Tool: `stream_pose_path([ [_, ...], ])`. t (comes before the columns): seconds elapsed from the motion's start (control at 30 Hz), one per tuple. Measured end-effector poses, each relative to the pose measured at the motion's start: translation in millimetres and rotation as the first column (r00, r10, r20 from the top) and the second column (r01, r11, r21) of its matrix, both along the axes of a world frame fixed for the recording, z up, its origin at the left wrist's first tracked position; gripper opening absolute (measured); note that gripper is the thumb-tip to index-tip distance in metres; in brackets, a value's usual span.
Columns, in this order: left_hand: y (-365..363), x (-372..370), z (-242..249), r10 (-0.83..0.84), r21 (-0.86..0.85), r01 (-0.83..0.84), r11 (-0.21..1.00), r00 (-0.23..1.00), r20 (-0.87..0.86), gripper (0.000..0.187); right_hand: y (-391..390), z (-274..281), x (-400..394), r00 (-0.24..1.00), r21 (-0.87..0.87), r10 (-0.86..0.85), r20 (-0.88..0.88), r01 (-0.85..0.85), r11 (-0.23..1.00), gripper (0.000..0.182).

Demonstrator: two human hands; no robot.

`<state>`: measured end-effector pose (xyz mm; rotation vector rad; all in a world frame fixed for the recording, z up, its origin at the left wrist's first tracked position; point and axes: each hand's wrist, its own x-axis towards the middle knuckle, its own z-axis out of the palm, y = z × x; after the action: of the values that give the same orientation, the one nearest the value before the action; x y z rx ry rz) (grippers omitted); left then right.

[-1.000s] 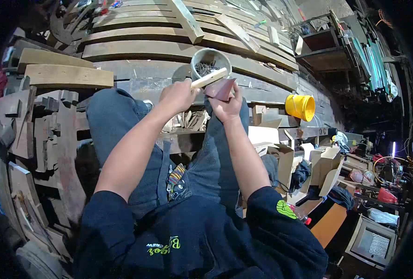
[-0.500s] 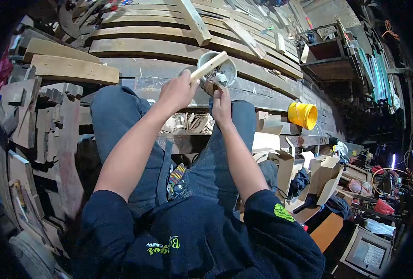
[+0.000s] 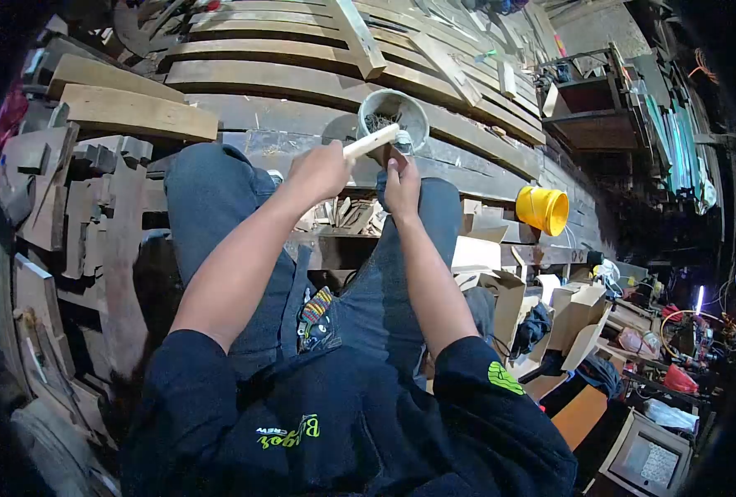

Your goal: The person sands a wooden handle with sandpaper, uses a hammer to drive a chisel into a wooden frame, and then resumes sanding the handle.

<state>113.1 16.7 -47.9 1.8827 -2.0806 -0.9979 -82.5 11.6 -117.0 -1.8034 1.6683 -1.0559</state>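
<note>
Since they are spread wide apart, blue pants (image 3: 368, 290): they make a gap in the middle — that seems to give room to work out in front.
Left hand (image 3: 320, 170): rolled up tight round one end of a wood stick (image 3: 372, 143), maybe so it won't wiggle.
Right hand (image 3: 402, 189): fingers curled in, thumb on top, pinching a brown sheet (image 3: 395, 156); something that thin likely needs just a small squeeze.
Wood stick: sloping up to the right from the left hand, its loose end by the near rim of a grey bucket (image 3: 418, 118). Maybe it is held by one end to leave the other bare.
Brown sheet: just under the stick's loose end — I can't tell if they touch.
Grey bucket: close to the near edge of the plank deck (image 3: 264, 116), with thin dark bits (image 3: 381, 121) inside. It is probably there to be easy to reach.
Yellow bucket (image 3: 530, 207): by the deck's right edge, off to the side, perhaps out of the way.
Loose boards (image 3: 445, 68): lying across the slats toward the deck's far edge, well apart from both hands, maybe to leave room.
</note>
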Motion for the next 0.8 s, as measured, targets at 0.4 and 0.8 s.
stream_pose_path([
  [0.4,0.3,-8.8,29.8,0.089,-0.115,-0.112,0.987,0.978,-0.190,0.033,-5.0,-6.5,-3.6,0.987,0.027,-0.046,0.153,0.042,0.999,0.028],
  [0.8,-4.7,-1.8,15.3,0.062,-0.092,-0.084,0.992,0.974,-0.219,0.033,-2.2,7.3,-7.9,0.662,0.359,-0.328,0.674,0.095,0.929,0.029],
])
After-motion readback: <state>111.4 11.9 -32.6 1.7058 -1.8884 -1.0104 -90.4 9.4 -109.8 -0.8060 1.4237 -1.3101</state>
